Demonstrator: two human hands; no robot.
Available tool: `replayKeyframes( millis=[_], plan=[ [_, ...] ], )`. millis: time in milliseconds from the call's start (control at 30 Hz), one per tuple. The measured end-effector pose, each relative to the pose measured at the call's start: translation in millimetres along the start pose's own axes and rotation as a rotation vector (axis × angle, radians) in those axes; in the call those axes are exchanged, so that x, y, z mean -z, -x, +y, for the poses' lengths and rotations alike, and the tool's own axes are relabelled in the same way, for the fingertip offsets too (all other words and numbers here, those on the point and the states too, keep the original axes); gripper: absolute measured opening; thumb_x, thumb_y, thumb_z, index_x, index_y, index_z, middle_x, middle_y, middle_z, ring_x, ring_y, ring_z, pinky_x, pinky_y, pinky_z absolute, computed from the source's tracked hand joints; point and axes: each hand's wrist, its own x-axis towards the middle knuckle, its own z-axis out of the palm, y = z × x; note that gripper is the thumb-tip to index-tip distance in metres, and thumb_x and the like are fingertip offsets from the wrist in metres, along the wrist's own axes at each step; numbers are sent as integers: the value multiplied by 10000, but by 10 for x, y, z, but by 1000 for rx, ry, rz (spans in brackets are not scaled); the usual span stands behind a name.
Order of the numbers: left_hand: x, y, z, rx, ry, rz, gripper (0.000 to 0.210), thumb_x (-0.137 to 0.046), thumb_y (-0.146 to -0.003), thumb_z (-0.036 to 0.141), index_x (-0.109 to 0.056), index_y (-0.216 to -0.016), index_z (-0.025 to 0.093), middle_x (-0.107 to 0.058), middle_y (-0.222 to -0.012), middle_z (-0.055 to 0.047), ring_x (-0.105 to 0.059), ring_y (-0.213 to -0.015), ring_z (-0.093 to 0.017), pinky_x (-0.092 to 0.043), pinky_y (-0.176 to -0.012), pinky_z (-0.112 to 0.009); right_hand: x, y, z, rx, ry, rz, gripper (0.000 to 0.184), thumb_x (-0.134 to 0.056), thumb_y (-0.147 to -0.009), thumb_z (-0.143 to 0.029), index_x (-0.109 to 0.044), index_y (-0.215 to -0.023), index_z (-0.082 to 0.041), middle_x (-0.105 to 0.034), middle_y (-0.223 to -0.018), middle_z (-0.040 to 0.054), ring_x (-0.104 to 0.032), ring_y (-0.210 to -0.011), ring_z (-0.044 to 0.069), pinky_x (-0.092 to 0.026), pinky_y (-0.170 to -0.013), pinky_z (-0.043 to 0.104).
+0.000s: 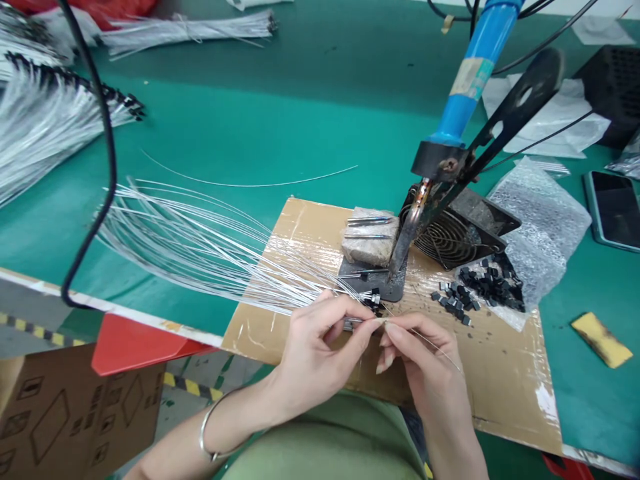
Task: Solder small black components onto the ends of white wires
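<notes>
My left hand [323, 347] and my right hand [430, 360] meet fingertip to fingertip over the cardboard sheet [505, 373]. Both are closed in a pinch on a thin wire [436, 347], which trails across my right fingers; its end between the fingertips is too small to make out. Just beyond my left fingers, a bundle of thin white wires [210, 247] fans out to the left, with small black connectors [373, 300] at its near end. A soldering iron [463, 100] with a blue handle is clamped above, its bent metal end reaching down to a dark plate [395, 287].
Behind the plate sits a wrapped block [369, 247] bearing metal tips, beside a black fan [450, 233]. Small black pieces [455, 303] spill from a bubble-wrap bag [543, 220]. Farther right are a yellow sponge [601, 340] and a phone [616, 207]. A black cable [106, 133] hangs at left.
</notes>
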Motion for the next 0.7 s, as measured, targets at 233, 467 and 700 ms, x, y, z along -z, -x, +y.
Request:
replayKeyframes(
  millis=[233, 467, 700],
  plan=[
    [-18, -8, -12, 22, -11, 22, 166, -757, -924, 105, -754, -789, 201, -643, -598, 48, -394, -513, -91, -305, -494, -256, 20, -16, -31, -41, -5, -25, 198, -951, -808, -409, -887, -811, -222, -763, -657, 23, -671, -476, 101, -599, -518, 176],
    [-75, 21, -14, 34, -2, 75, 149, -748, -923, 108, -756, -809, 204, -651, -610, 55, -383, -494, -80, -321, -492, -240, -52, -2, 28, -12, -75, 30, 190, -964, -791, -393, -890, -813, -219, -758, -662, 12, -669, -489, 86, -587, -525, 150],
    [-124, 26, 7, 89, 35, 95, 155, -705, -932, 104, -730, -802, 185, -616, -547, 71, -328, -447, -63, -244, -437, -238, -174, 21, 128, 12, -164, 93, 164, -971, -777, -398, -895, -809, -256, -736, -627, -16, -632, -469, 54, -577, -544, 118]
  ],
)
